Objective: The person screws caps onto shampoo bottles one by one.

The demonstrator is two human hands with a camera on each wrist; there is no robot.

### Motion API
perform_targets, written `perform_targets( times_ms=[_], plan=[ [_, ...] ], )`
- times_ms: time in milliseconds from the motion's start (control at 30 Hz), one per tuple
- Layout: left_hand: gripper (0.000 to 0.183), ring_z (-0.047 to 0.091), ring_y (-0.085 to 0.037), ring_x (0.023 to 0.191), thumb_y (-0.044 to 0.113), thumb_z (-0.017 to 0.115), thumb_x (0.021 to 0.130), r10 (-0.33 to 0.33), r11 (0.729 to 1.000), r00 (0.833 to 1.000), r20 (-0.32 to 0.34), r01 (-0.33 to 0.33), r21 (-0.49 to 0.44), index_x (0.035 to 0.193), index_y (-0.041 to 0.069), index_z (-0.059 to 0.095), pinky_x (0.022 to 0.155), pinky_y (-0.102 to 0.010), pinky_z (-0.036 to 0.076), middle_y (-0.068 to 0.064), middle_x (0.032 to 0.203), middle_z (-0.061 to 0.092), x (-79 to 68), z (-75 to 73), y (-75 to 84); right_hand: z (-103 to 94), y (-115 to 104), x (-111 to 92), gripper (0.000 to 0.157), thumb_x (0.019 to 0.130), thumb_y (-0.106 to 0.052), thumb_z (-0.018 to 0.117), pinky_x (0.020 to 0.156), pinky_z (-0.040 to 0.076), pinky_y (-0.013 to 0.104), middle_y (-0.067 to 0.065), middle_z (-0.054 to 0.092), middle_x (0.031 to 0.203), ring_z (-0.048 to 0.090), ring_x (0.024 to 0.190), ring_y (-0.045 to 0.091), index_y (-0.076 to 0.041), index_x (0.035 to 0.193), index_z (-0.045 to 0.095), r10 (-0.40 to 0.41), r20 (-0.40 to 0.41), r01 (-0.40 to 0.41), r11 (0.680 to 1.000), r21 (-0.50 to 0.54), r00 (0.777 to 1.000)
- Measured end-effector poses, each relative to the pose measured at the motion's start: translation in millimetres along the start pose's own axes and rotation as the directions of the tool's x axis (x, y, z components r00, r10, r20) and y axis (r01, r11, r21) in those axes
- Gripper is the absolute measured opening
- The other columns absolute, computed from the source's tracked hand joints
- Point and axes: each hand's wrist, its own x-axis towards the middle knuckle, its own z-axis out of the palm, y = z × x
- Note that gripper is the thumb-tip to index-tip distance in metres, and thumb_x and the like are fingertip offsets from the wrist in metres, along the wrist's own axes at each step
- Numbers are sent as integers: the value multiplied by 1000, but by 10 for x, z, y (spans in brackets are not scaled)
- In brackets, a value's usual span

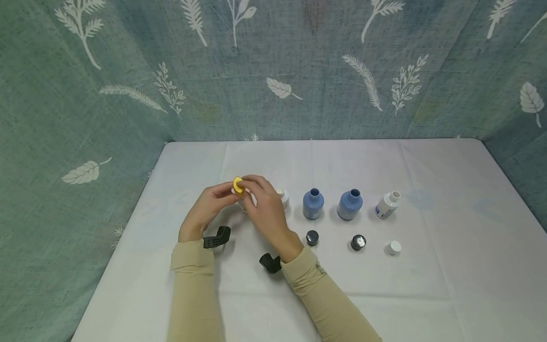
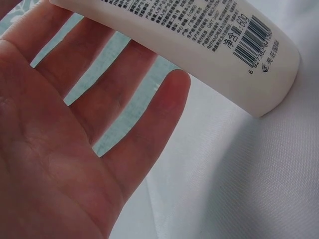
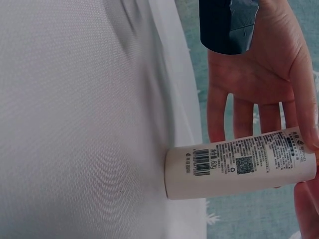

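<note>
A white bottle with a printed label and barcode [image 3: 239, 167] stands with its base on the white cloth. My left hand [image 1: 206, 211] holds it near the top, thumb on one side and fingers along the other. At the bottle's top, a yellow cap [image 1: 238, 185] is pinched between the fingertips of my right hand [image 1: 270, 209]. Whether the cap is fully separate from the bottle I cannot tell. Both hands mostly hide the bottle in the head view, while the left wrist view shows its lower part close up.
Right of my hands stand a small white bottle [image 1: 283, 198], two blue bottles [image 1: 313, 206] [image 1: 349, 206] and another white bottle [image 1: 386, 206], their mouths uncovered. Two black caps [image 1: 312, 238] [image 1: 358, 242] and a white cap [image 1: 393, 247] lie in front of them on the table [image 1: 478, 266].
</note>
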Motion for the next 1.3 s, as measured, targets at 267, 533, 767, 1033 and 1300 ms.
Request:
perform_targets(
  times_ms=[267,533,767,1033,1300],
  plan=[
    [42,44,-18,115,29,61,85,25,1000,1000,19,-25,7,124,15,55,95,-43,33,-4,122,54,12,-12,-28,-2,10,-8,21,86,-11,56,89,39,20,0,54,120,47,112,8,-11,106,63,5,44,-4,1000,-13,999],
    [41,44,-21,115,20,59,87,17,1000,999,27,-17,-5,125,9,52,96,-45,31,-9,122,53,-66,16,115,1,12,-21,23,87,-15,58,92,38,22,0,51,125,45,115,8,-12,109,62,0,62,1,1000,-13,998],
    [45,43,-17,116,33,63,83,29,1000,999,33,-29,-2,123,16,55,96,-44,32,-2,123,53,4,-21,-48,4,11,-24,28,87,-18,59,94,36,23,0,50,126,43,117,8,-13,114,59,9,83,-7,1000,-17,996],
    [40,44,-18,115,28,62,84,51,999,998,43,-50,-15,121,15,55,96,-44,32,-3,123,52,17,-17,-55,-4,8,-7,25,86,-17,59,92,37,23,3,52,119,45,113,10,-10,110,61,11,62,-10,1000,-16,998],
    [43,49,-17,110,37,66,79,13,1000,1000,23,-13,-11,117,19,59,92,-41,36,-1,118,56,22,-3,-52,-2,10,-2,22,84,-11,61,88,39,21,1,54,110,47,106,9,-10,107,63,14,34,-13,999,-30,999]
  ],
)
